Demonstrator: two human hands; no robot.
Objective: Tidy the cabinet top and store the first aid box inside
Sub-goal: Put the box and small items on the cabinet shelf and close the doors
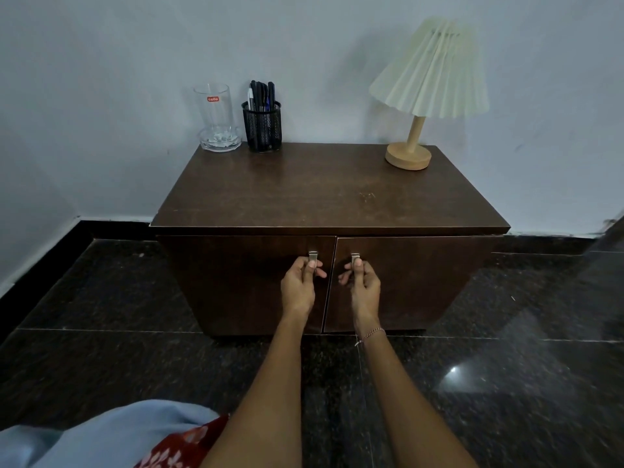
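A low dark-brown wooden cabinet (327, 194) stands against the wall, both of its doors shut. My left hand (299, 287) grips the metal handle of the left door (313, 256). My right hand (363, 285) grips the metal handle of the right door (355, 256). On the cabinet top stand a clear drinking glass (217, 118) at the back left, a black mesh pen holder (262, 126) full of pens beside it, and a small lamp (425, 96) with a pleated cream shade at the back right. No first aid box is in view.
The cabinet rests on a dark polished stone floor (506, 383). A pale wall (101, 96) runs behind it, with a black skirting (84, 228). Light-blue and red patterned cloth (135, 437) lies at the lower left.
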